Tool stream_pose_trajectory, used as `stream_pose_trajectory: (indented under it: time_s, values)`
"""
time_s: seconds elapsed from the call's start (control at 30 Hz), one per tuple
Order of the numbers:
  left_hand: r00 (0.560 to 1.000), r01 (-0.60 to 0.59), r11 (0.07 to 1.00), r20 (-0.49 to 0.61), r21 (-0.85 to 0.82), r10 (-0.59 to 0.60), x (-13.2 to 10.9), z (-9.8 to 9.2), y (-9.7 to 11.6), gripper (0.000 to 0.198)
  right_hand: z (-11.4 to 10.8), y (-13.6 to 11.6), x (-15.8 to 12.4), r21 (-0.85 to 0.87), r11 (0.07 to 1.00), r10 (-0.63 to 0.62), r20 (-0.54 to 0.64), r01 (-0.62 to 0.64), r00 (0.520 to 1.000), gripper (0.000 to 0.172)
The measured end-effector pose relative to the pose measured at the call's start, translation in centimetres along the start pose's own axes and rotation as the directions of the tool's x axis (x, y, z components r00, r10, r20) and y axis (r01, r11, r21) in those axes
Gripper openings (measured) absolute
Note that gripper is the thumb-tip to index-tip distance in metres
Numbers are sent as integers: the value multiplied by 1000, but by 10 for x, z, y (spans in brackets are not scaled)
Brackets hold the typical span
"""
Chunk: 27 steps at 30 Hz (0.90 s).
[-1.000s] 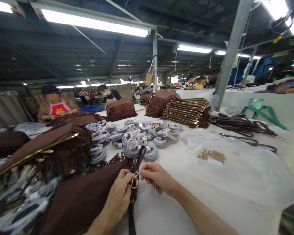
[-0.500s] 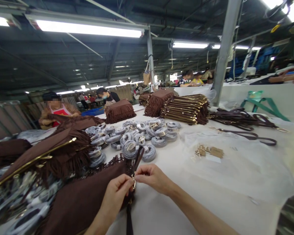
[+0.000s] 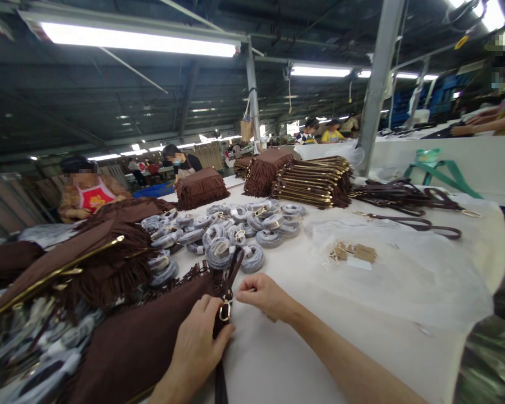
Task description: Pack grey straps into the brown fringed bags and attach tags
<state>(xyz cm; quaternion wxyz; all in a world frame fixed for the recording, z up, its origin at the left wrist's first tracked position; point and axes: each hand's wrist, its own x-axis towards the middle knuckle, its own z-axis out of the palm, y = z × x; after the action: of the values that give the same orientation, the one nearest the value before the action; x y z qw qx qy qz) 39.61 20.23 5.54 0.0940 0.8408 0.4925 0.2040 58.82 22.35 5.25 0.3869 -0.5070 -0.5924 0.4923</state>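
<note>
A dark brown fringed pouch (image 3: 151,331) lies in front of me, fringe side away. At its right end sits a gold clasp (image 3: 224,310), with a brown wrist strap (image 3: 234,266) standing up above it. My left hand (image 3: 197,339) rests on the pouch's right end, thumb and fingers apart on either side of the clasp. Just right of the clasp is my right hand (image 3: 265,297), its thumb and forefinger pinched together. What is in that pinch, if anything, is too small to make out. A dark strap (image 3: 221,376) hangs below the left hand.
Coiled grey straps (image 3: 219,252) lie in a heap beyond the pouch. Stacked fringed pouches (image 3: 311,179) stand farther back. Brown wrist straps (image 3: 395,196) lie at right, near tan tags (image 3: 364,252) on clear plastic (image 3: 404,292). Co-workers sit across the table and beyond.
My left thumb and fingers have spread from a pinch at the clasp, leaving it in plain sight. My right hand has drawn slightly right, off the clasp.
</note>
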Motion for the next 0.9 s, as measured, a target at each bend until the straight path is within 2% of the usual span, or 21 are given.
stream_pose_trajectory:
  time_s: [0.07, 0.13, 0.27, 0.37, 0.53, 0.67, 0.9]
  values:
    - [999, 37, 991, 24, 131, -41, -1, 2, 2, 17, -4, -3, -3, -14, 994, 105, 35, -104, 994, 7]
    - [998, 29, 980, 45, 196, -39, -1, 4, 5, 13, -6, -4, -5, -22, 988, 156, 79, -155, 985, 3]
    - [998, -21, 981, 57, 194, 10, 0, 10, 5, 24, -7, 0, -6, -68, 976, 214, 168, -205, 962, 4]
    - [999, -13, 994, 40, 105, 9, 1, 10, 0, 25, -6, 2, -5, -96, 978, 203, 182, -188, 962, 6]
    - [998, -59, 986, 23, -154, 63, 3, 4, -10, 22, 3, 1, -4, -21, 993, 118, 157, -116, 981, 6]
    - [1000, -12, 988, -2, -151, 12, 3, 6, -14, 16, 11, 1, -4, -95, 995, 52, 119, -41, 991, 9]
    - [999, 35, 994, -6, -102, -36, 1, 9, -12, 14, 10, 1, -4, -149, 988, 54, 66, -44, 996, 9]
